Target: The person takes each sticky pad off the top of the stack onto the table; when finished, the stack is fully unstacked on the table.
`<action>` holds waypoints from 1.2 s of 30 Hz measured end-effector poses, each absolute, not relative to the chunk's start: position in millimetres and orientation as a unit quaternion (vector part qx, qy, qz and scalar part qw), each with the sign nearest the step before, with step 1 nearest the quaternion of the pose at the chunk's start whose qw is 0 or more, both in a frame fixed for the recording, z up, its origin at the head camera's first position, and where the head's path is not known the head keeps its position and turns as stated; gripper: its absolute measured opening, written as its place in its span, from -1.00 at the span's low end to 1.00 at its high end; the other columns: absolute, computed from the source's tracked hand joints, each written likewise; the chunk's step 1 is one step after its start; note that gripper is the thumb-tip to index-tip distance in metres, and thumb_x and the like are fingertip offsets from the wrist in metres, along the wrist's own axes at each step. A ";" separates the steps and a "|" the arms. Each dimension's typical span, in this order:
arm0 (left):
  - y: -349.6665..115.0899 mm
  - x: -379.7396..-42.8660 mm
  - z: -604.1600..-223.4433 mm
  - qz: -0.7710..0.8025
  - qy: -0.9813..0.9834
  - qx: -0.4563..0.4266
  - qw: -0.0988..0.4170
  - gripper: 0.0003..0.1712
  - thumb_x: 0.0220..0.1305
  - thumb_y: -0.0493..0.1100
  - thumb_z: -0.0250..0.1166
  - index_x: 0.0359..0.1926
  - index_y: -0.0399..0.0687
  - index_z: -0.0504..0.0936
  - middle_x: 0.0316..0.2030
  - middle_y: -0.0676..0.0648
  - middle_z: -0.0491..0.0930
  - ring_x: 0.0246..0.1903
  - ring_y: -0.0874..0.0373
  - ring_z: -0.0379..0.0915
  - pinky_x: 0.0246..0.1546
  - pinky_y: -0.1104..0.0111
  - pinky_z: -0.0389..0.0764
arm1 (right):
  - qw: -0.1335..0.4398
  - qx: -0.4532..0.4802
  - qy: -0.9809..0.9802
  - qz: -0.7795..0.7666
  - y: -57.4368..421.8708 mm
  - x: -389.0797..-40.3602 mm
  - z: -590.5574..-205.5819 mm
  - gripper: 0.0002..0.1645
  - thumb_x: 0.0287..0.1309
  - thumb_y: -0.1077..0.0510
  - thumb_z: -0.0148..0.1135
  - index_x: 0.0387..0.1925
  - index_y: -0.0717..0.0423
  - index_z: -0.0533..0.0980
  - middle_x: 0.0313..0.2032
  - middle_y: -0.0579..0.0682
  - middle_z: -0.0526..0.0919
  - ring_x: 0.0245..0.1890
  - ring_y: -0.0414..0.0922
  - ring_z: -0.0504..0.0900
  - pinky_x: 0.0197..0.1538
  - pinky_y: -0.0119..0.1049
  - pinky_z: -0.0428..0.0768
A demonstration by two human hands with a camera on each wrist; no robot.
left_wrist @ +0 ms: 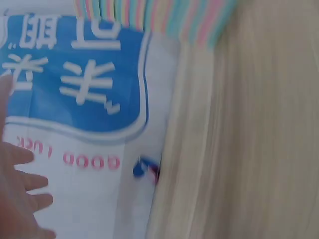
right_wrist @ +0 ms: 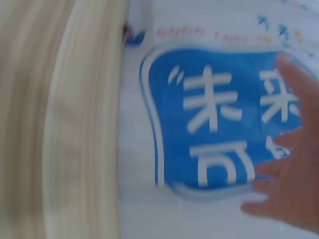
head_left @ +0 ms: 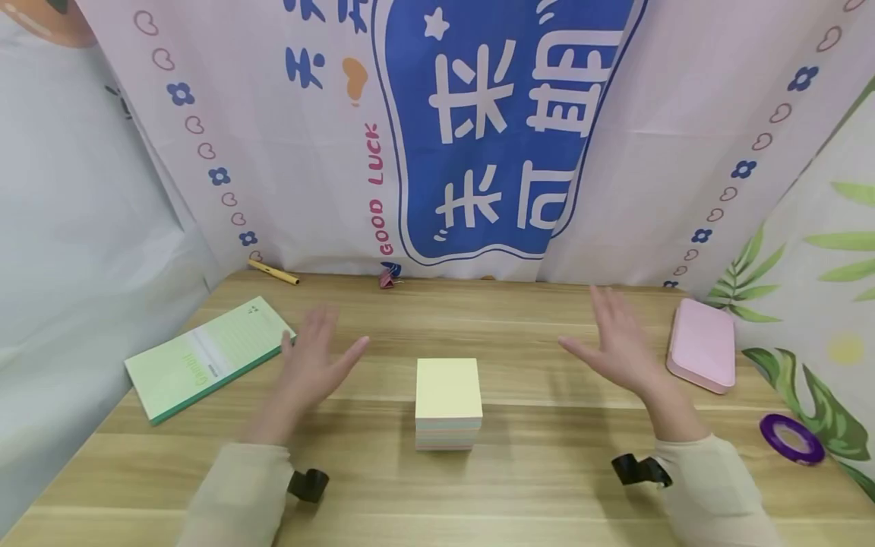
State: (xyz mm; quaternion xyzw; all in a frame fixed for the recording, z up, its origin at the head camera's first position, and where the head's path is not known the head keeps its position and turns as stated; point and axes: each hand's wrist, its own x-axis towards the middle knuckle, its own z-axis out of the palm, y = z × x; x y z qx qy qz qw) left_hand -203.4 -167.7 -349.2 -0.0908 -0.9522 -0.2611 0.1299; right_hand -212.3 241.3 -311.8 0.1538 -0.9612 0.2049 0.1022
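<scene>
A thick block of sticky notes (head_left: 448, 391) stands on the wooden table between the two hands; its top is pale yellow, and striped coloured layers show on its side in the left wrist view. To its left the left hand (head_left: 313, 365) hovers with spread fingers, near a green notebook (head_left: 212, 357). On the other side the right hand (head_left: 618, 346) is also held in the air, thumb apart from the fingers, with a pink case (head_left: 702, 346) beyond it. Neither hand touches anything. Both are a little blurred.
A yellow pen (head_left: 273, 272) lies at the back left edge. Small blue and pink clips (head_left: 390, 276) sit at the back, against the printed curtain (head_left: 328, 190). On the right lies a purple tape roll (head_left: 791, 439). Cloth also hangs along both sides.
</scene>
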 end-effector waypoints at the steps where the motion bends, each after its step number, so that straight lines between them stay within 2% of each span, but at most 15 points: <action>1: -162.9 -202.9 -348.5 -0.301 -0.938 -0.102 0.139 -0.14 0.17 0.25 -0.09 0.28 -0.25 -0.05 0.25 -0.31 -0.13 0.21 -0.19 -0.29 0.08 -0.11 -0.38 | 0.103 0.174 -0.950 0.237 234.7 -212.2 -312.4 0.08 -0.01 -0.22 0.09 0.29 0.17 -0.25 0.24 0.32 -0.20 0.21 0.22 -0.26 0.12 0.19 -0.21; 5: -143.1 -196.9 -350.0 -0.478 -0.858 -0.142 0.124 -0.30 0.23 0.09 -0.04 0.30 -0.03 -0.04 0.25 -0.19 -0.03 0.19 -0.14 -0.14 0.07 -0.09 -0.05 | 0.069 0.220 -0.899 0.372 202.4 -203.5 -313.3 0.07 -0.05 -0.08 0.21 0.31 -0.11 -0.27 0.29 0.08 -0.22 0.22 0.17 -0.17 0.09 0.21 -0.08; 7: -133.5 -191.7 -355.3 -0.561 -0.805 -0.171 0.090 -0.31 0.23 0.05 -0.02 0.30 0.01 -0.07 0.25 -0.17 -0.03 0.18 -0.13 -0.12 0.06 -0.08 0.02 | 0.040 0.244 -0.872 0.422 184.0 -195.1 -313.5 0.08 -0.08 -0.02 0.24 0.31 -0.12 -0.25 0.29 0.04 -0.19 0.19 0.20 -0.09 0.08 0.21 -0.02; 8: -129.6 -189.2 -359.2 -0.588 -0.784 -0.187 0.073 -0.28 0.21 0.07 -0.01 0.30 0.04 -0.09 0.24 -0.17 -0.03 0.18 -0.14 -0.11 0.04 -0.09 0.04 | 0.026 0.257 -0.861 0.438 175.5 -191.0 -314.3 0.09 -0.10 0.01 0.26 0.31 -0.10 -0.23 0.29 0.04 -0.17 0.18 0.21 -0.05 0.08 0.20 0.00; 12: -118.1 -182.8 -378.0 -0.648 -0.709 -0.280 -0.004 -0.09 0.12 0.12 0.09 0.30 -0.11 -0.20 0.23 -0.30 -0.09 0.17 -0.22 -0.15 0.06 -0.09 -0.02 | -0.022 0.321 -0.826 0.462 149.3 -179.3 -323.5 0.16 -0.22 0.09 0.36 0.30 0.12 -0.18 0.27 0.11 -0.10 0.18 0.17 0.00 0.11 0.10 0.05; 14: -115.3 -181.4 -385.6 -0.651 -0.695 -0.301 -0.038 0.03 0.03 0.20 0.16 0.31 -0.10 -0.24 0.23 -0.32 -0.13 0.18 -0.25 -0.20 0.06 -0.11 -0.07 | -0.027 0.340 -0.824 0.453 142.8 -179.5 -334.3 0.19 -0.28 0.10 0.40 0.29 0.12 -0.16 0.27 0.09 -0.07 0.20 0.09 0.01 0.13 0.03 0.08; 17: -111.7 -180.1 -394.8 -0.651 -0.690 -0.307 -0.077 0.12 -0.08 0.16 0.27 0.31 0.02 -0.26 0.24 -0.30 -0.16 0.19 -0.21 -0.23 0.08 -0.08 -0.08 | -0.022 0.354 -0.828 0.434 136.8 -183.3 -351.8 0.21 -0.32 0.05 0.42 0.30 0.07 -0.13 0.27 0.03 -0.05 0.22 -0.05 -0.01 0.15 -0.08 0.10; 21: -106.5 -176.9 -405.8 -0.633 -0.707 -0.304 -0.085 0.20 -0.18 -0.04 0.40 0.31 0.16 -0.28 0.22 -0.27 -0.07 0.18 -0.13 -0.13 0.10 0.02 0.01 | -0.006 0.360 -0.830 0.427 132.1 -186.0 -365.3 0.17 -0.31 -0.07 0.40 0.30 -0.01 -0.08 0.26 -0.01 0.02 0.20 -0.11 0.02 0.13 -0.10 0.15; 27: -99.2 -172.7 -413.7 -0.604 -0.738 -0.296 -0.050 0.29 -0.28 -0.25 0.45 0.30 0.24 -0.29 0.16 -0.23 0.03 0.15 -0.09 -0.04 0.08 0.01 0.06 | 0.009 0.366 -0.828 0.425 129.6 -185.6 -367.8 0.10 -0.30 -0.10 0.38 0.28 -0.05 0.01 0.24 -0.05 0.07 0.19 -0.09 0.07 0.11 -0.02 0.16; 32: -95.8 -169.2 -406.5 -0.597 -0.739 -0.308 -0.038 0.27 -0.26 -0.34 0.42 0.31 0.01 -0.32 0.13 -0.27 0.06 0.12 -0.15 -0.01 0.05 -0.07 0.05 | 0.011 0.369 -0.840 0.398 131.1 -185.1 -367.2 0.05 -0.29 -0.13 0.37 0.25 0.00 0.08 0.22 0.07 0.09 0.16 0.01 0.11 0.06 0.09 0.17; 36: -94.5 -165.8 -398.0 -0.594 -0.741 -0.310 -0.037 0.21 -0.25 -0.40 0.39 0.30 -0.15 -0.27 0.07 -0.29 0.14 0.08 -0.17 0.05 0.05 -0.07 0.05 | 0.005 0.366 -0.845 0.390 132.6 -185.2 -367.2 0.05 -0.29 -0.13 0.37 0.26 -0.01 0.08 0.19 0.05 0.13 0.13 0.02 0.16 0.04 0.08 0.20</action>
